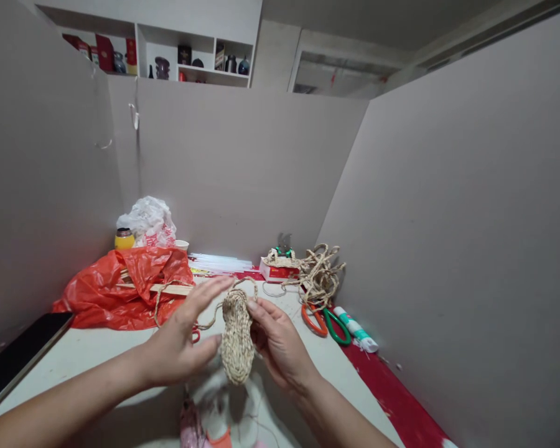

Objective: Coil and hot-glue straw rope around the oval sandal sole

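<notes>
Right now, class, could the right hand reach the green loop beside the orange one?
Probably yes: only the orange loop lies near the way from the right hand to the green loop, though that hand holds the woven piece.

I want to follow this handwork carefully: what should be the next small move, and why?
Perhaps close the left hand on the left edge of the woven piece to steady it: that hand is open beside it, while only the right hand clearly has a grip, near the top.

No lettering is readable. Red print on the crumpled white plastic bag (145, 213), beyond the left fingers (210, 291), is too blurred.
</notes>
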The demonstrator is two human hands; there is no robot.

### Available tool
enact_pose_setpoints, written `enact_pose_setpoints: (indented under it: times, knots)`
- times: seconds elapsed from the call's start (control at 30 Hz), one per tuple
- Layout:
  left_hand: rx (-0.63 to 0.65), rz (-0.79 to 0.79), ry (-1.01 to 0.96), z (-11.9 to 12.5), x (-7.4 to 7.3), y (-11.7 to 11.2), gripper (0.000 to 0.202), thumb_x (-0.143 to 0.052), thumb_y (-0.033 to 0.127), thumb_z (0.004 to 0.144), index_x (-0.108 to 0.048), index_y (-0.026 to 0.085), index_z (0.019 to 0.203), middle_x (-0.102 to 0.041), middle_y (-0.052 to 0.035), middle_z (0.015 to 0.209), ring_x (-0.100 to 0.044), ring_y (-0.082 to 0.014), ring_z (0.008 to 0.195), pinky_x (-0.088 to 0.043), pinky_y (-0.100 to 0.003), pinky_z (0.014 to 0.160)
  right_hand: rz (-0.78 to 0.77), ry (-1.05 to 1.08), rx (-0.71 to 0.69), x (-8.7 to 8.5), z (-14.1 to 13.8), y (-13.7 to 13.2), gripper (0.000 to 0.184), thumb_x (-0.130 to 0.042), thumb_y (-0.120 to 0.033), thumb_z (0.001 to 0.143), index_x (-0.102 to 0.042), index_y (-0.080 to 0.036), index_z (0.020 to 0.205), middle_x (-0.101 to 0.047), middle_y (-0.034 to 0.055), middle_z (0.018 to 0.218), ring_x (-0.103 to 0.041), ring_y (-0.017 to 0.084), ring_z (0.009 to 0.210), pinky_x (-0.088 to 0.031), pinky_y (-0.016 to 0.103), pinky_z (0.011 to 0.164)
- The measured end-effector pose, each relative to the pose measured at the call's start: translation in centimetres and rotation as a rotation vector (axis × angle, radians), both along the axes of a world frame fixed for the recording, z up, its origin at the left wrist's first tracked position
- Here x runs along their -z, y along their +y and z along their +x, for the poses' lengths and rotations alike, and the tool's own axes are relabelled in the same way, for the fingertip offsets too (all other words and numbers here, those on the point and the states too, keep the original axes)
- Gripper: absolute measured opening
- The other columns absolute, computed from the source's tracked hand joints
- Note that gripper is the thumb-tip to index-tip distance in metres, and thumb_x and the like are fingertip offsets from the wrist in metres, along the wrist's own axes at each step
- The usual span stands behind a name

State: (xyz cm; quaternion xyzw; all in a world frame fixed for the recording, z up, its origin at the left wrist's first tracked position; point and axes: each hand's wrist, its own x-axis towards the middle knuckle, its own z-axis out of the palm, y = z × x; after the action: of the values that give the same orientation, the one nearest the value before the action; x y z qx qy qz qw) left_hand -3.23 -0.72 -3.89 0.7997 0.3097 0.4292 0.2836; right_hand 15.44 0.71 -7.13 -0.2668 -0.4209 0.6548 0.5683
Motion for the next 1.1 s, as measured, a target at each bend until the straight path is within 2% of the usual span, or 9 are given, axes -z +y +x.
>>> enact_pose_setpoints:
  times: [0.13, 0.3, 0.47, 0.63, 0.77, 0.87, 0.97, 1.03, 1.1]
  knots:
    - [-0.021, -0.413, -0.394, 0.2, 0.0, 0.7, 0.047, -0.062, 0.013, 0.076, -0.057, 0.027, 0.121, -0.062, -0.0069, 0.12, -0.055, -0.0232, 0.111, -0.042, -0.039, 0.096, 0.06, -0.038, 0.07, -0.1, 0.0, 0.1, 0.019, -0.075, -0.034, 0.076, -0.073, -0.019, 0.086, -0.071, 0.0001, 0.075, -0.058, 0.013, 0.065, -0.045, 0.023, 0.064]
    - [0.036, -0.664, -0.496, 0.6, 0.6, 1.4, 0.032, -0.067, 0.03, 0.079, -0.061, 0.021, 0.109, -0.065, -0.0051, 0.099, -0.06, -0.0169, 0.089, -0.046, -0.03, 0.08, 0.059, -0.009, 0.161, 0.1, -0.2, 0.0, 0.021, -0.079, -0.034, 0.071, -0.073, -0.02, 0.084, -0.072, 0.0002, 0.081, -0.061, 0.015, 0.072, -0.047, 0.025, 0.068]
    - [-0.046, -0.591, -0.434, 0.8, 2.8, 2.9, 0.027, -0.059, 0.042, 0.084, -0.062, 0.017, 0.094, -0.065, -0.0047, 0.09, -0.06, -0.0147, 0.08, -0.045, -0.028, 0.076, -0.037, 0.059, 0.205, -0.3, 0.0, -0.2, 0.02, -0.081, -0.034, 0.068, -0.073, -0.023, 0.084, -0.073, -0.001, 0.086, -0.062, 0.014, 0.074, -0.048, 0.024, 0.065]
    - [0.089, -0.576, -0.263, 1.7, 4.9, 2.9, 0.024, -0.08, 0.026, 0.062, -0.069, 0.013, 0.079, -0.067, -0.0025, 0.076, -0.058, -0.0166, 0.072, -0.044, -0.028, 0.069, -0.094, 0.129, 0.232, -0.7, -0.1, -0.3, 0.022, -0.084, -0.031, 0.063, -0.073, -0.023, 0.08, -0.073, -0.0006, 0.087, -0.063, 0.015, 0.078, -0.049, 0.023, 0.066]
    - [0.127, -0.562, -0.251, 2.3, 4.1, 1.4, 0.03, -0.079, 0.028, 0.064, -0.069, 0.014, 0.088, -0.068, -0.0029, 0.08, -0.058, -0.0174, 0.074, -0.045, -0.027, 0.068, -0.139, 0.19, 0.217, -0.6, -0.6, -0.7, 0.023, -0.086, -0.029, 0.059, -0.072, -0.022, 0.077, -0.07, -0.0035, 0.074, -0.06, 0.01, 0.063, -0.05, 0.021, 0.062]
    - [0.045, -0.565, -0.383, 2.3, 3.1, 0.8, 0.027, -0.075, 0.033, 0.07, -0.068, 0.015, 0.089, -0.068, -0.0033, 0.078, -0.059, -0.0166, 0.072, -0.046, -0.027, 0.068, -0.163, 0.207, 0.192, -0.5, -1.0, -1.1, 0.023, -0.088, -0.029, 0.058, -0.071, -0.022, 0.073, -0.069, -0.0053, 0.068, -0.062, 0.009, 0.061, -0.051, 0.02, 0.065]
    - [-0.034, -0.6, -0.507, 1.8, 2.3, 1.1, 0.025, -0.072, 0.037, 0.074, -0.067, 0.014, 0.083, -0.066, -0.0043, 0.071, -0.059, -0.015, 0.065, -0.047, -0.027, 0.064, -0.166, 0.182, 0.136, -0.5, -1.3, -1.5, 0.025, -0.087, -0.029, 0.06, -0.072, -0.02, 0.078, -0.072, -0.0007, 0.075, -0.066, 0.013, 0.07, -0.053, 0.022, 0.066]
    - [-0.054, -0.593, -0.561, 1.2, 1.7, 1.6, 0.025, -0.07, 0.037, 0.076, -0.066, 0.013, 0.082, -0.066, -0.0051, 0.073, -0.059, -0.0141, 0.063, -0.048, -0.027, 0.063, -0.154, 0.053, 0.031, -0.5, -1.2, -1.6, 0.026, -0.084, -0.033, 0.065, -0.074, -0.016, 0.082, -0.074, 0.0062, 0.082, -0.068, 0.016, 0.073, -0.053, 0.023, 0.062]
    - [-0.062, -0.559, -0.581, 0.3, 0.9, 2.2, 0.023, -0.07, 0.035, 0.075, -0.065, 0.013, 0.078, -0.065, -0.0041, 0.071, -0.059, -0.0131, 0.062, -0.048, -0.026, 0.062, -0.1, -0.162, -0.043, -0.7, -0.8, -1.5, 0.032, -0.078, -0.042, 0.071, -0.074, -0.011, 0.077, -0.074, 0.0108, 0.075, -0.066, 0.016, 0.062, -0.049, 0.023, 0.052]
